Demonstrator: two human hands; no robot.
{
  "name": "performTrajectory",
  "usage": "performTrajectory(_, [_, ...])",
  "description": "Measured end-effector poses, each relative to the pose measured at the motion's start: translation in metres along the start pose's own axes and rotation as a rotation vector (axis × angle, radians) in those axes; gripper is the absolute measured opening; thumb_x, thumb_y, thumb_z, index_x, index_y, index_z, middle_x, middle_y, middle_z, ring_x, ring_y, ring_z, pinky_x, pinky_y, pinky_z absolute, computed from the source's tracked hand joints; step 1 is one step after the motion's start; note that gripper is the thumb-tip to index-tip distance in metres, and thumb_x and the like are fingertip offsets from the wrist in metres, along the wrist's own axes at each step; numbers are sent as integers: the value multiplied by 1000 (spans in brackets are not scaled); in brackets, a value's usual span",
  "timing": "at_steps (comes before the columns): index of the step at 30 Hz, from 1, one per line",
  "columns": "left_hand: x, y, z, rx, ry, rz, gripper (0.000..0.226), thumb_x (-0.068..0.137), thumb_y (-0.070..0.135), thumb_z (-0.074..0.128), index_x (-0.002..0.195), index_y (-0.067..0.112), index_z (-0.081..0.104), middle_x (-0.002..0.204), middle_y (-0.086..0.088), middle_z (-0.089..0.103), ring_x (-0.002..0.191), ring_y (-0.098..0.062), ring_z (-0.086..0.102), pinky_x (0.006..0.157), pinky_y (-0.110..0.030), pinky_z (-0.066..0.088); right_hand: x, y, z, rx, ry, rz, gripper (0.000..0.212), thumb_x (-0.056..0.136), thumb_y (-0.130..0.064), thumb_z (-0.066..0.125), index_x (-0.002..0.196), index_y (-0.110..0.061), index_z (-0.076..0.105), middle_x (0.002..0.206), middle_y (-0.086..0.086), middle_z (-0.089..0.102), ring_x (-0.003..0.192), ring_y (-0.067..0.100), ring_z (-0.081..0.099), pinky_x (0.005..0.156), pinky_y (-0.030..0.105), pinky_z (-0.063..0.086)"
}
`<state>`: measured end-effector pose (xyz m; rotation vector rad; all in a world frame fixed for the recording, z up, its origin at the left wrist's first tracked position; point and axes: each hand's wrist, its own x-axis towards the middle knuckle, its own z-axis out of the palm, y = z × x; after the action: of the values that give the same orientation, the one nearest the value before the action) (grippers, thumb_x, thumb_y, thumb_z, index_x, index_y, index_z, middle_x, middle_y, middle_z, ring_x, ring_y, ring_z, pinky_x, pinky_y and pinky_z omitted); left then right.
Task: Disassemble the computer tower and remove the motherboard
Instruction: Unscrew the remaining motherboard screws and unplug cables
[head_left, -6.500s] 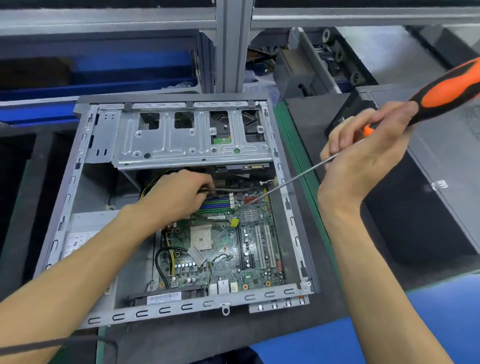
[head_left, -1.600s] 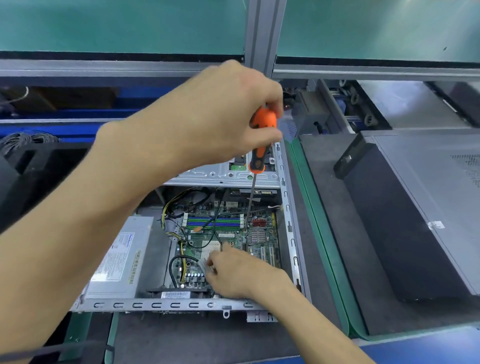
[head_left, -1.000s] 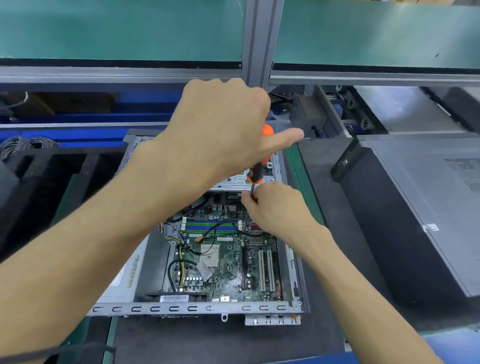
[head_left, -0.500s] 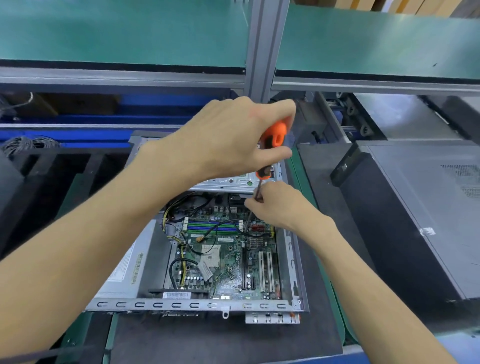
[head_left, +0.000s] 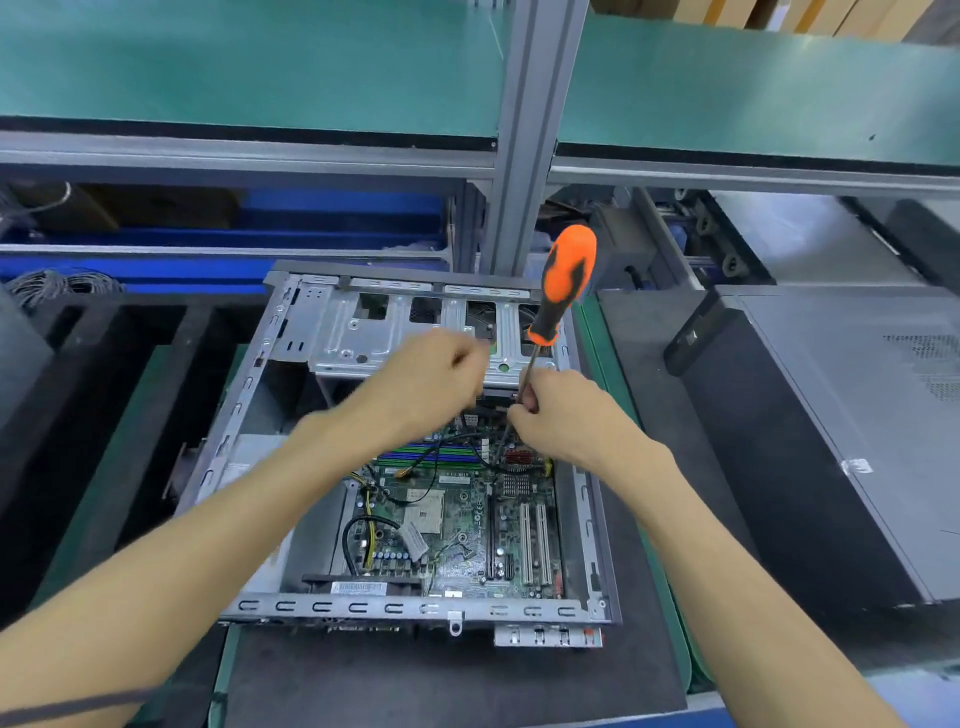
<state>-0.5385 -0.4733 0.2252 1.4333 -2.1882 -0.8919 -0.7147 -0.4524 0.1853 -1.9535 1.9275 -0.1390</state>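
The workbench (head_left: 467, 686) in front of me has a dark mat with green edging, and a grey frame post (head_left: 524, 130) rises behind it with green shelves on either side. To my right a closed computer tower (head_left: 841, 441) lies flat on its side, well apart from my hands. In the middle sits the open computer case (head_left: 249, 395), its side panel off, lying on the mat. At its far end is the silver drive cage (head_left: 358, 332). The motherboard (head_left: 467, 525) is in place on the floor of the case, in the right half, with white slots near its right edge and black and yellow cables (head_left: 363, 525) looping over its left part. A grey power supply (head_left: 244, 462) lies left of it, mostly hidden by my left forearm.

My left hand (head_left: 421, 379) is over the far edge of the board, just below the drive cage. It is blurred; the fingers look curled, but I cannot tell whether they hold anything. My right hand (head_left: 566, 415) is just beside it, fingers pinching the metal shaft of the screwdriver (head_left: 563, 286). Its orange and black handle stands free above my hand, tilted right, and the tip points down toward the board's far right corner.
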Motion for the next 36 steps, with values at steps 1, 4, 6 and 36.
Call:
performTrajectory(1, [-3, -13, 16, 46, -116, -39, 27, 99, 28, 45, 81, 14, 60, 76, -2, 66, 67, -23, 60, 61, -32, 45, -1, 0, 2, -12, 4, -2, 26, 89, -31, 53, 69, -24, 38, 76, 0, 54, 73, 30, 52, 64, 35, 41])
performTrajectory(4, [-11, -25, 46, -42, -173, -37, 28, 87, 23, 54, 113, 28, 44, 104, 6, 59, 77, -13, 61, 73, -38, 52, 0, 0, 7, -58, -23, -23, 15, 88, -37, 55, 81, -26, 47, 89, 0, 57, 82, 29, 53, 69, 34, 41])
performTrajectory(6, [-9, -19, 52, -79, -170, 16, 46, 78, 22, 48, 120, 36, 36, 97, 7, 57, 76, -15, 62, 73, -42, 54, 1, 2, 8, -69, -47, -33, 26, 89, -41, 56, 106, -22, 51, 92, -3, 54, 84, 25, 50, 71, 33, 39])
performTrajectory(36, [11, -49, 62, 167, -267, -174, 20, 83, 7, 41, 94, 23, 45, 98, -5, 59, 87, -28, 57, 73, -41, 50, -7, -10, 37, -156, 5, -175, 30, 103, -33, 44, 107, -11, 64, 101, 16, 69, 94, 39, 65, 72, 39, 45])
